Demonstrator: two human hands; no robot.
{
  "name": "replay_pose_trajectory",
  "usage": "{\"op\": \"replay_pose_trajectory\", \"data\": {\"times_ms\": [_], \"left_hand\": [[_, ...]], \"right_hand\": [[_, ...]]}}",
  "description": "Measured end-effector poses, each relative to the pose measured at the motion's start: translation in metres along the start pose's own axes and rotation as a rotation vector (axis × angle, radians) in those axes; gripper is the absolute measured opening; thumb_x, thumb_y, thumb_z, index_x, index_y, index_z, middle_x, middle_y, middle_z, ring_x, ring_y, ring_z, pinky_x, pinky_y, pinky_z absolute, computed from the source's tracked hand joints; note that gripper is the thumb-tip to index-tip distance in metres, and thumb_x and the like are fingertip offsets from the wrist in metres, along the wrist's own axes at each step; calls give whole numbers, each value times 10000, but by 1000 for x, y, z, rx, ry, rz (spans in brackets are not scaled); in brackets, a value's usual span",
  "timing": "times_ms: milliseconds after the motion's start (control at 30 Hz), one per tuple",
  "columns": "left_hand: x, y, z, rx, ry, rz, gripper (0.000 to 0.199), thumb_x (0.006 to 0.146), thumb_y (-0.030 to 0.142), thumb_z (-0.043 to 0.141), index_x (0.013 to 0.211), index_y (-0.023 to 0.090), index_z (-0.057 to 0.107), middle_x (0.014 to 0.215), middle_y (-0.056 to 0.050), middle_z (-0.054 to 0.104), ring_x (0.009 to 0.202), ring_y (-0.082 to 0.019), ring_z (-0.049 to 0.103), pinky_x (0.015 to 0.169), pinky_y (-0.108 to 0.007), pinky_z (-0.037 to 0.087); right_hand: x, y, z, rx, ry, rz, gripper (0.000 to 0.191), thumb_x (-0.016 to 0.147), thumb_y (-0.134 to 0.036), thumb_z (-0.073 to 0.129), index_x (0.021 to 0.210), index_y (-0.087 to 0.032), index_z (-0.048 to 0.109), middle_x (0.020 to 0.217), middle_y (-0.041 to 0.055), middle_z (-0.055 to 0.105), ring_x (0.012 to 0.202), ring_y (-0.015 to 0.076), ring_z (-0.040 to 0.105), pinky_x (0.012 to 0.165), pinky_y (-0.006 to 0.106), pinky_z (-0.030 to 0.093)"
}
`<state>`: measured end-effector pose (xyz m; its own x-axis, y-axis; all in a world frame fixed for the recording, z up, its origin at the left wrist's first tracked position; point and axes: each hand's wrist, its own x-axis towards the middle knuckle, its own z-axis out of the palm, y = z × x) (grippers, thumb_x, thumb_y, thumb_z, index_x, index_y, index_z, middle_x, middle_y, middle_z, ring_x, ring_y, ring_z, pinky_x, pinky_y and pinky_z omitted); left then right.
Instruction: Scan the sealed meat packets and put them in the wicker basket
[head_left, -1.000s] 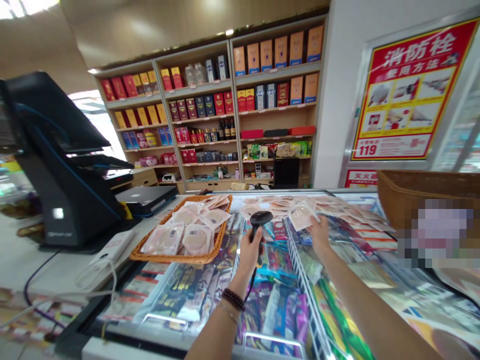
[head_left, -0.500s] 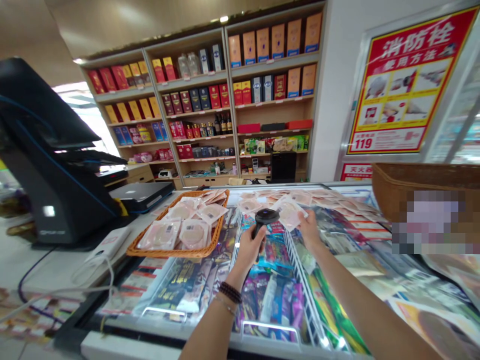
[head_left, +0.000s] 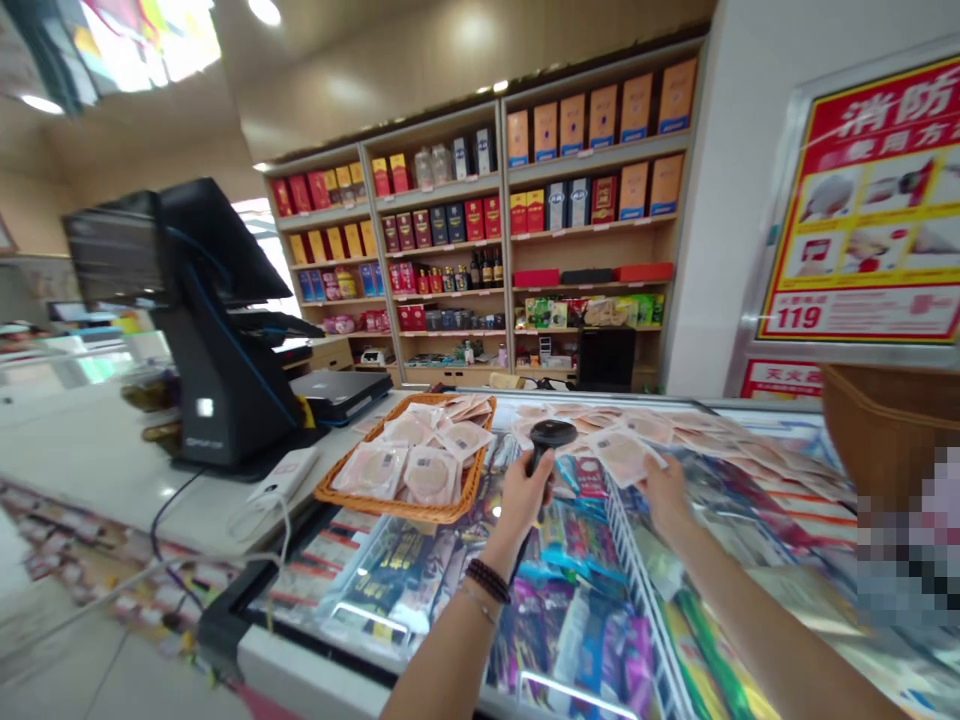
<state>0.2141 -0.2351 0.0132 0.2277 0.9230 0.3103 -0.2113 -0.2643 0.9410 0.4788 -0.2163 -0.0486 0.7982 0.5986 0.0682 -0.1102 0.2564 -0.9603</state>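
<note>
My left hand (head_left: 527, 492) is wrapped round the handle of a black barcode scanner (head_left: 553, 433), whose head points away from me. Between the fingers of my right hand (head_left: 664, 492) is the edge of a clear packet (head_left: 619, 455) with a flat, round, pale item inside. The packet is just to the right of the scanner head, and I cannot tell whether they touch. Both hands are above the glass top of a freezer. More packets of the same kind (head_left: 694, 432) lie spread along its far side. Others fill an orange wicker basket (head_left: 455, 513) left of my left hand.
Beneath the glass are wire baskets (head_left: 626, 545) of bright wrapped goods. A black checkout terminal (head_left: 225, 350), a flat scale (head_left: 341, 392) and a white device with a cable (head_left: 289, 472) stand at left. A brown basket (head_left: 874, 425) is at right. Shelves of boxes (head_left: 450, 285) line the back wall.
My view has turned left, so everything sits further right and more of the counter shows. Both hands keep their grip on the scanner and the packet, and the packet looks flatter.
</note>
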Motion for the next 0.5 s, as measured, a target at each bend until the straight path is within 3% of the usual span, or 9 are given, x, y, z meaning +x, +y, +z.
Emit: {"op": "replay_pose_trajectory", "data": {"times_ms": [133,300,400,500], "left_hand": [[17,31,-38,21,88,73,774,745,967,819,761,229,587,640,8,631,421,-93,509,415,-230,355],[18,71,-110,124,281,162,701,788,897,834,793,228,626,628,22,606,440,-107,522,427,-227,357],[11,86,-157,207,388,189,715,767,911,829,775,221,642,634,8,617,462,-114,537,435,-224,369],[3,95,-200,292,476,162,758,739,963,795,735,222,635,597,10,595,438,-111,511,429,-223,376]], "right_hand": [[7,-18,51,111,-42,27,277,784,-400,765,990,-290,616,860,18,736,915,306,826,809,511,751],[-17,-53,164,162,-274,66,262,776,-229,726,1033,-272,706,842,52,782,905,324,849,848,535,768],[-46,-66,233,181,-358,174,278,745,-119,701,987,-254,712,800,32,771,868,279,845,857,458,762],[-74,-67,290,217,-524,140,272,754,-88,703,969,-254,707,735,-8,715,762,239,807,755,378,746]]}}
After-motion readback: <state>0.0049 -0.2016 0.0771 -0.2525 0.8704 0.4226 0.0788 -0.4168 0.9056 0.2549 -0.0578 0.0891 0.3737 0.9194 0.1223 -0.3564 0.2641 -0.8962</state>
